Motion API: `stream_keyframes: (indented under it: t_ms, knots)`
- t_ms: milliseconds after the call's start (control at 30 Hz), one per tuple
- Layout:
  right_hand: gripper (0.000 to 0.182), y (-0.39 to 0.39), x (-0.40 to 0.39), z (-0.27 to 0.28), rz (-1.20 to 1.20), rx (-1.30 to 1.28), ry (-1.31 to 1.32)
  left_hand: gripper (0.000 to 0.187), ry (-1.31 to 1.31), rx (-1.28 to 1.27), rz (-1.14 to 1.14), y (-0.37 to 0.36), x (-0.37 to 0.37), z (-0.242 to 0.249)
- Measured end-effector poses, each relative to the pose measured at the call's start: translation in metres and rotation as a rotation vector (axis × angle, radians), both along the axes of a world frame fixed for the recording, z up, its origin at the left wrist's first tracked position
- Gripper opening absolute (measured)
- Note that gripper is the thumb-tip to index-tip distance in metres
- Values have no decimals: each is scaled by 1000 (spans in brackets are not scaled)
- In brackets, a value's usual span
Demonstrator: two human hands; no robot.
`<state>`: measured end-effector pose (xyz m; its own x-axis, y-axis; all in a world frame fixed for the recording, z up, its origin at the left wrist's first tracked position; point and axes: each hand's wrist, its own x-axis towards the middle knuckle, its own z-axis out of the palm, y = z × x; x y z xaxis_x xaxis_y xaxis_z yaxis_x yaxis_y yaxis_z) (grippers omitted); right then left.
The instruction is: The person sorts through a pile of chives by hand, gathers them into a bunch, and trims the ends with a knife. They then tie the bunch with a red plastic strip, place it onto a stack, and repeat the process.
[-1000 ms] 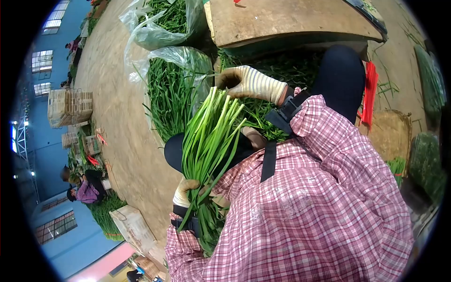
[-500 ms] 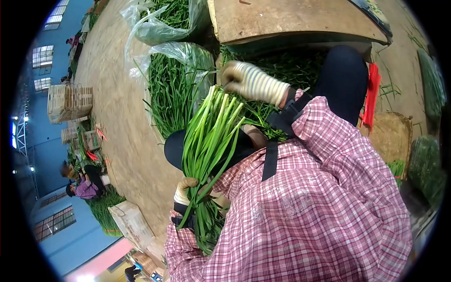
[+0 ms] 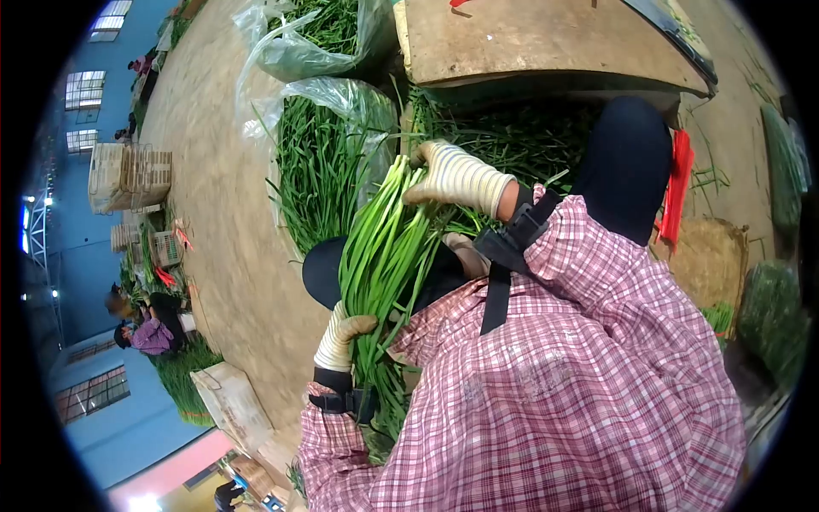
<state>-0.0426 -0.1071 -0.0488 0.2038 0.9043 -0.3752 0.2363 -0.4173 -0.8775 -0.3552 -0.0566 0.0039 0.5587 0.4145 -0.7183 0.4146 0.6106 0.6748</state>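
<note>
My left hand (image 3: 343, 334), in a pale knit glove, is shut around the lower part of a thick bunch of green chives (image 3: 384, 247) that stands over my lap. At the bunch's pale upper ends, my right hand (image 3: 455, 177), also gloved, curls its fingers over and presses on the stalks. The bunch leans between my dark-trousered knees, and its leafy tail is hidden behind my plaid sleeve. More loose chives (image 3: 503, 136) lie heaped on the ground just beyond my right hand.
Two clear plastic bags of chives (image 3: 328, 154) (image 3: 320, 38) sit on the concrete floor. A wooden board (image 3: 546, 38) lies ahead, with red ties (image 3: 678, 179) and a woven basket (image 3: 712, 252) beside it. Stacked crates (image 3: 128, 175), a cardboard box (image 3: 230, 401) and other seated workers (image 3: 145, 328) are farther off.
My right hand has come down from above the pile onto the upper ends of the bunch. My left hand has kept its grip while the bunch shifted slightly upright.
</note>
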Motion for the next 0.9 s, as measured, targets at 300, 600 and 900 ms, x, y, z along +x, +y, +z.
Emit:
stream_keyframes:
  t_ms: [300, 600, 900]
  knots:
    - [39, -6, 7, -41, -16, 333, 722, 57, 31, 133, -129, 6, -2, 2]
    - [47, -4, 3, -31, -77, 357, 254, 66, 5, 2, 15, -2, 3, 0]
    - [37, -4, 3, -39, -234, 375, 637, 68, 15, 31, -7, 11, -5, 3]
